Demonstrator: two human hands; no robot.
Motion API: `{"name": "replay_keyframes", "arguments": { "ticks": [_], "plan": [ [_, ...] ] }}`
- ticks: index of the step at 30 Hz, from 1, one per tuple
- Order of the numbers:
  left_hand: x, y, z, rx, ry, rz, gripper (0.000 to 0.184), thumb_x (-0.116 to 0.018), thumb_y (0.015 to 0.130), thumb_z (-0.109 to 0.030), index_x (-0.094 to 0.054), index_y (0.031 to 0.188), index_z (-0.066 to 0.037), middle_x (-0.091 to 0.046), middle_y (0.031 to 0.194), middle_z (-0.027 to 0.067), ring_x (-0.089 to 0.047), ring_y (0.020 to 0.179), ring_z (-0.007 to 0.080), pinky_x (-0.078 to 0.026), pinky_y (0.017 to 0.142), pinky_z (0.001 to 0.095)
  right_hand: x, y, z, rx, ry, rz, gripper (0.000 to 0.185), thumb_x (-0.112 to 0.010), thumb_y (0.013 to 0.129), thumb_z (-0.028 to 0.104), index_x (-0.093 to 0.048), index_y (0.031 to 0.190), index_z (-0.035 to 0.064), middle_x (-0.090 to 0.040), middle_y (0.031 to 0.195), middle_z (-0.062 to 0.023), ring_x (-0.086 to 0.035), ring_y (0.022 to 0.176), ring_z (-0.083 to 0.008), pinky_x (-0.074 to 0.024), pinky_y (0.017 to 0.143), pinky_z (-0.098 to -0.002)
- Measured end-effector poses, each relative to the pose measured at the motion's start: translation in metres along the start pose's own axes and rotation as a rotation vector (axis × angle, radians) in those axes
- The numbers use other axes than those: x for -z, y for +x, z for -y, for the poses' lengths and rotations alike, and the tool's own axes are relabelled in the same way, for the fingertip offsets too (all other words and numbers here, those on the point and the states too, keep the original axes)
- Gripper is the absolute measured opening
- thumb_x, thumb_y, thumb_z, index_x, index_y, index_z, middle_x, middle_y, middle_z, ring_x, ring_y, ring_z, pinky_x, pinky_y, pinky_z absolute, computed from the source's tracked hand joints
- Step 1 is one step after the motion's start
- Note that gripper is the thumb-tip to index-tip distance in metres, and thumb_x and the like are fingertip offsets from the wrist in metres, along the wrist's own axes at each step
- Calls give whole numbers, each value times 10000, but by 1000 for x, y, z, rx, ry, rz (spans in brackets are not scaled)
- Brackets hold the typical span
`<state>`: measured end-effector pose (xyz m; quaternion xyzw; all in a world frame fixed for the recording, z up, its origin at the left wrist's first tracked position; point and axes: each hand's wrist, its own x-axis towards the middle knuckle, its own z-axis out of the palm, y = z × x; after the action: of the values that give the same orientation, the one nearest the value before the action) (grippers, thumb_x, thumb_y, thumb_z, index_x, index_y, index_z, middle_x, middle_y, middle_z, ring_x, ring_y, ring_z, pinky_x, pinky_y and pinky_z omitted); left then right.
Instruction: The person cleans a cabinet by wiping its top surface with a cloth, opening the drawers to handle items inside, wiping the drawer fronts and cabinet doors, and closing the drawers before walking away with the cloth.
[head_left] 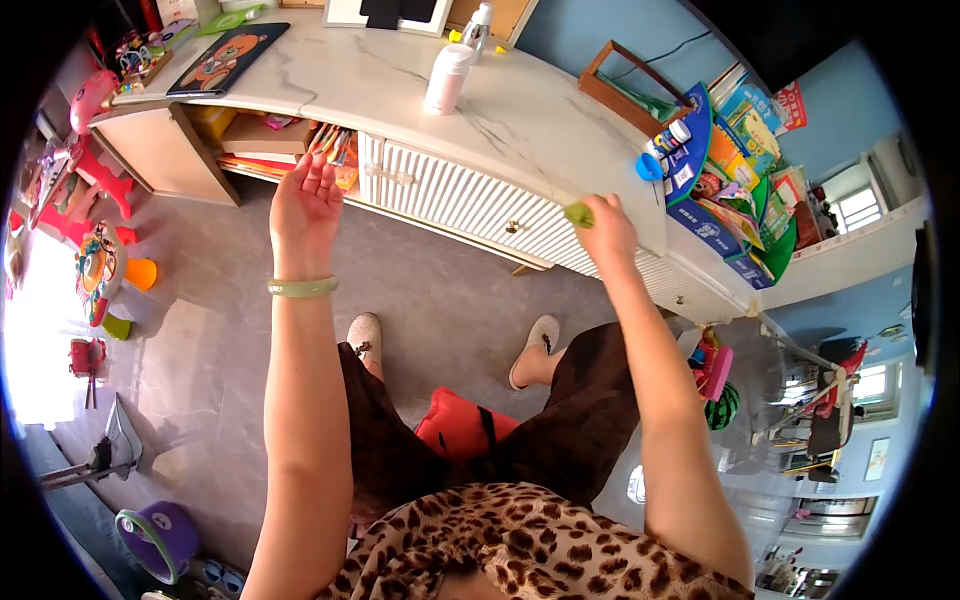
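Observation:
My left hand [305, 215] is turned palm up with its fingers loosely curled and apart, and nothing lies in it. It hovers before an open cabinet compartment [262, 133] holding boxes, papers and several colourful pens [335, 147]. A pale green bangle [303, 288] circles that wrist. Closed around a small green object [578, 214], my right hand [608, 238] is in front of the ribbed white drawer fronts [460, 200]. Most of the green object is hidden by my fingers, so its kind is unclear.
On the marble-patterned countertop [360, 75] stand a white bottle [449, 80], a clear spray bottle [477, 30], a wooden frame [630, 95] and a blue box of books [705, 215]. The cabinet door [165, 150] swings out at left. A red stool [465, 425] sits between my legs.

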<state>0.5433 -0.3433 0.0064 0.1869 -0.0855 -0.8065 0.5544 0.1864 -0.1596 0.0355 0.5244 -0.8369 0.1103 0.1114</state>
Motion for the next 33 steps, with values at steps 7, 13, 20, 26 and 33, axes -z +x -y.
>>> {"name": "replay_keyframes", "arguments": {
  "ticks": [7, 13, 20, 26, 33],
  "plan": [
    [-2, -6, -12, -43, 21, -34, 152, -509, 886, -85, -550, 1026, -42, -618, 922, 38, -602, 813, 141, -497, 664, 252, 4, 62, 125, 207, 176, 24, 274, -673, 731, 173, -594, 993, 160, -563, 991, -87, -609, 869, -276, -500, 696, -389],
    [1, 4, -6, -16, 21, 86, 149, -522, 886, -130, -573, 1001, -49, -643, 882, 21, -610, 803, 131, -496, 646, 251, -26, 74, 151, 327, 105, -21, 183, -511, 780, 36, -598, 932, 91, -561, 983, -103, -580, 865, -302, -502, 737, -400],
    [-17, 10, 35, 100, 106, 60, 144, -516, 888, -135, -575, 1005, -76, -638, 918, 19, -606, 806, 123, -492, 644, 258, -14, 38, 3, 27, 17, -41, 181, -534, 784, 75, -563, 962, 100, -546, 996, -118, -579, 861, -317, -498, 728, -414],
    [-12, 0, 68, 137, 239, 67, 150, -533, 878, -175, -579, 995, -94, -630, 898, 3, -597, 784, 128, -480, 662, 253, 19, -41, -183, -501, -175, 81, 245, -550, 810, 133, -552, 1053, 107, -539, 1092, -136, -571, 970, -339, -481, 801, -439],
    [-48, -56, 110, 165, 504, 176, 170, -567, 861, -204, -576, 993, -97, -628, 883, 19, -586, 757, 112, -447, 616, 225, 61, -230, -284, -762, 360, -217, 306, -594, 758, 76, -573, 1063, 57, -637, 953, -143, -611, 900, -321, -473, 734, -396]
  ]
}}
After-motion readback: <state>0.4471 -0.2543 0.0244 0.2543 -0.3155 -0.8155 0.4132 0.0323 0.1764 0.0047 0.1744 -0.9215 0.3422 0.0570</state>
